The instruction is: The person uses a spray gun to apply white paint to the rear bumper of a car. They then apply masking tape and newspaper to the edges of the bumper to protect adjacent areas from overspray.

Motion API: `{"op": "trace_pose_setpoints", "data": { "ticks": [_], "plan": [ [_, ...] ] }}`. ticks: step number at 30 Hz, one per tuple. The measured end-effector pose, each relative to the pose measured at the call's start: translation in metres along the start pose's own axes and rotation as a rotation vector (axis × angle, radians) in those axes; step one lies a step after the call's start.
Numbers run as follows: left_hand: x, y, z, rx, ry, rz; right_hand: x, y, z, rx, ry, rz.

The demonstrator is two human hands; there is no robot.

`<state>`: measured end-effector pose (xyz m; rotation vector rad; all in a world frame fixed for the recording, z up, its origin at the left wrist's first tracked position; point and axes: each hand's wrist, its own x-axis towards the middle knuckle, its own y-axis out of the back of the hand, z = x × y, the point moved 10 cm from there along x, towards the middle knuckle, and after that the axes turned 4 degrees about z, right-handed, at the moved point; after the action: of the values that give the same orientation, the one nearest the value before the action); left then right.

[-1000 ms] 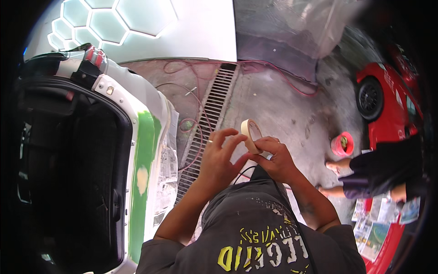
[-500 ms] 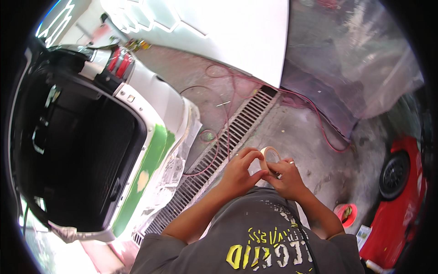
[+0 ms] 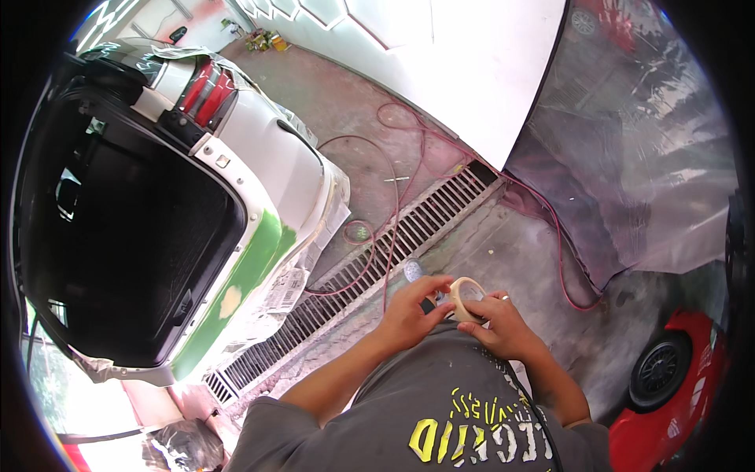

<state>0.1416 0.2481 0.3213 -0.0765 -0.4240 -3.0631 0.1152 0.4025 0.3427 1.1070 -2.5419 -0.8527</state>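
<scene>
Tape roll [image 3: 458,299], cream, smooth, ring-shaped, held just before the dark fabric shirt [image 3: 370,417]; right hand [image 3: 505,326] pinching its band between thumb and fingers; left hand [image 3: 410,311] at its left edge, fingers curled, thumb apart, contact cannot be told; beyond, slotted floor grating [image 3: 425,224], straight-edged; rough concrete floor [image 3: 480,252] extending rightward to creased translucent sheeting [image 3: 668,173]; white car body [image 3: 287,161], green-patched, curved, to the left

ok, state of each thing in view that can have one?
Tape: held, tilted
Right fingers: closed on tape
Left fingers: bent beside tape, contact unclear
White car: rear open, masked, part green
Hose: loose on floor, over grate
Plastic sheet: draped, wrinkled
Red car: wheel fitted
</scene>
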Motion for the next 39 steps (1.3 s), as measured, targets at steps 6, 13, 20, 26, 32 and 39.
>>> {"op": "trace_pose_setpoints", "data": {
  "ticks": [6, 13, 20, 26, 32, 39],
  "plan": [
    [0.073, 0.043, -0.001, 0.31, -0.154, 0.113, 0.1, 0.015, 0.018, -0.038, 0.084, -0.175],
    [0.159, 0.095, -0.022, 0.467, -0.175, 0.223, 0.224, 0.016, 0.043, 0.035, 0.065, -0.346],
    [0.174, 0.132, -0.109, -0.23, 0.465, 0.103, 0.319, 0.031, 0.048, 0.296, 0.041, -0.318],
    [0.209, 0.159, -0.114, -0.557, 0.444, 0.243, 0.39, 0.032, 0.039, 0.415, 0.089, -0.388],
    [0.236, 0.197, -0.157, -0.468, 0.581, 0.474, 0.476, 0.009, 0.055, 0.013, 0.431, -0.32],
    [0.297, 0.217, -0.215, -0.483, 0.736, 0.674, 0.586, -0.021, 0.109, -0.066, 0.501, -0.54]
  ]
}}
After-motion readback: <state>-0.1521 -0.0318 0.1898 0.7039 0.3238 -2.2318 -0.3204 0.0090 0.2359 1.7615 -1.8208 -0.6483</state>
